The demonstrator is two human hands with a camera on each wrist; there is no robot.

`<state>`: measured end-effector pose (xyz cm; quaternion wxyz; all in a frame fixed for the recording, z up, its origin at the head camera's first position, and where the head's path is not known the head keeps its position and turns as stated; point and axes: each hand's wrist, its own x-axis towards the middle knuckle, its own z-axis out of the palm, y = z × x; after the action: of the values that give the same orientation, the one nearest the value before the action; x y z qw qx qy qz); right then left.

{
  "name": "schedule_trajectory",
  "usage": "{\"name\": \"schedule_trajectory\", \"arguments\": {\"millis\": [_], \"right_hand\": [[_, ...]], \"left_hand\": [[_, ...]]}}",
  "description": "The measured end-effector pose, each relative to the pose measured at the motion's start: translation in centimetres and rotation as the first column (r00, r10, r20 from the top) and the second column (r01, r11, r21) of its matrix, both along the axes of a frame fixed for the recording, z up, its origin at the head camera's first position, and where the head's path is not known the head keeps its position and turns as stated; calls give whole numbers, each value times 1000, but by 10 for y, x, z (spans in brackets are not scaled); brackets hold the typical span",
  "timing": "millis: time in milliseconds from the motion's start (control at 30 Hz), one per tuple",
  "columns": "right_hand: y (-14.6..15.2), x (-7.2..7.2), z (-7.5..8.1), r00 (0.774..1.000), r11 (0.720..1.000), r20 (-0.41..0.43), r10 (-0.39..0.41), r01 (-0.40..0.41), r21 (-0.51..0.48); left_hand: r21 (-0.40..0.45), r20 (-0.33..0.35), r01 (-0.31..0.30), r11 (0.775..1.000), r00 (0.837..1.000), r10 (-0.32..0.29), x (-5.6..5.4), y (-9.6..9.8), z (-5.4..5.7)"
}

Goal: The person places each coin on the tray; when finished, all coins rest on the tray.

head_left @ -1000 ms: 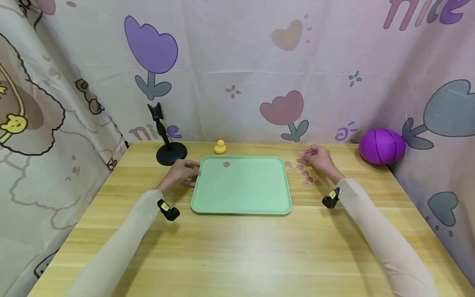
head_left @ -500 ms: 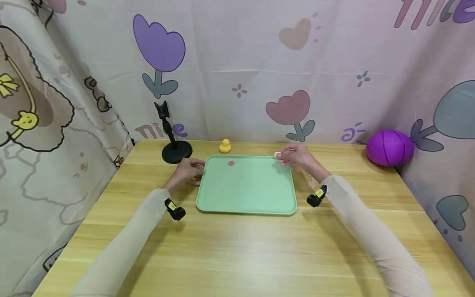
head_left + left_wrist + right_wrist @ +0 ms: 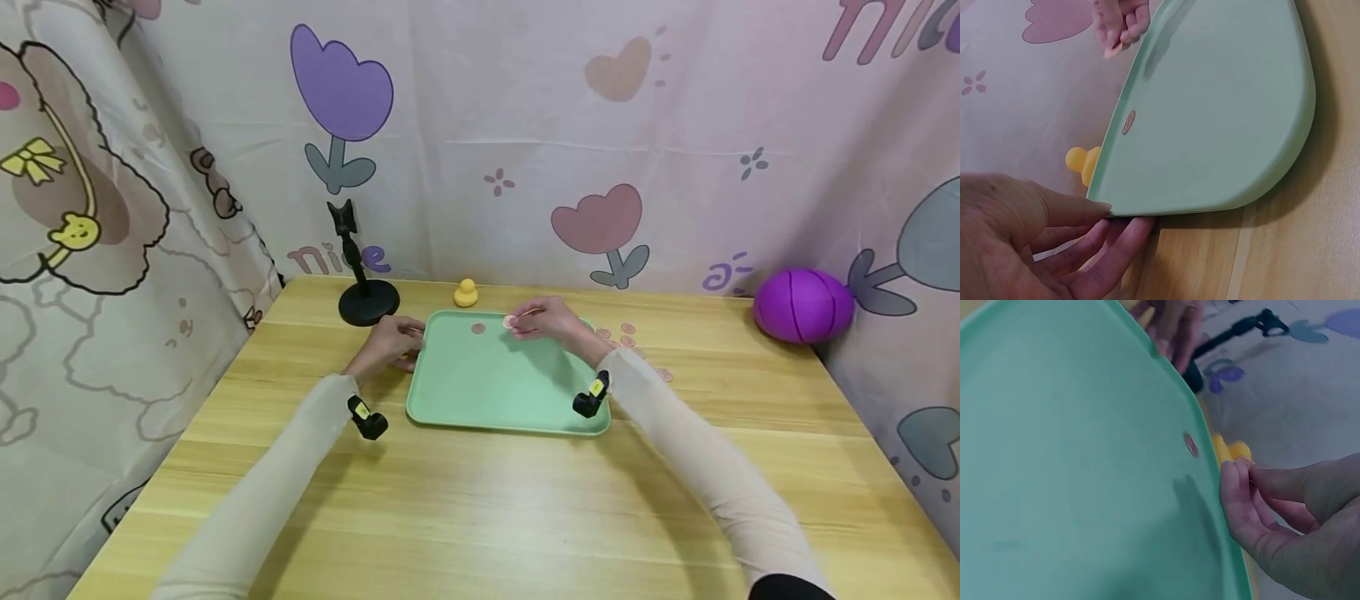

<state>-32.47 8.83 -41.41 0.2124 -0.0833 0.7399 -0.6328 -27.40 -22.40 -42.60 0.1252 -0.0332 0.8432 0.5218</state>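
A light green tray [image 3: 487, 383] lies on the wooden table, and a copper coin [image 3: 477, 328] rests inside it near the far rim. At the tray's left rim, my left hand [image 3: 387, 346] grips the edge, its thumb [image 3: 1079, 208] on top and fingers against the outer side. My right hand [image 3: 547, 322] is over the far part of the tray, right of the lying coin. Between thumb and fingertips it pinches another copper coin [image 3: 508, 322], which shows only as a thin edge in the right wrist view. Several more coins [image 3: 627, 328] lie on the table to the right, partly behind the right wrist.
A small yellow rubber duck [image 3: 466, 293] stands just behind the tray. The black stand [image 3: 367, 302] with a round base is behind my left hand. At the back right sits a purple ball [image 3: 803, 306]. A printed curtain [image 3: 465, 125] hangs behind the table.
My right hand has lifted a coin from the scattered ones and carried it left over the tray. The left hand keeps its place at the tray's rim. The head view has shifted slightly.
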Motion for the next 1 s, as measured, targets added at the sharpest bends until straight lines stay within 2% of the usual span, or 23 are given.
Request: {"name": "schedule_trajectory", "arguments": {"millis": [200, 500, 733, 1000], "right_hand": [[-27, 4, -8, 1000, 1000, 30, 5, -4, -14], [-49, 5, -19, 999, 998, 51, -3, 0, 65], [-54, 4, -18, 995, 993, 95, -7, -4, 121], [-55, 3, -15, 991, 992, 136, 14, -31, 126]], "left_hand": [[-16, -16, 0, 1000, 1000, 0, -1, 1, 1], [-17, -5, 1, 1000, 1000, -1, 1, 2, 2], [-25, 5, -6, 1000, 1000, 7, 0, 2, 1], [-24, 7, -6, 1000, 1000, 6, 2, 3, 1]]}}
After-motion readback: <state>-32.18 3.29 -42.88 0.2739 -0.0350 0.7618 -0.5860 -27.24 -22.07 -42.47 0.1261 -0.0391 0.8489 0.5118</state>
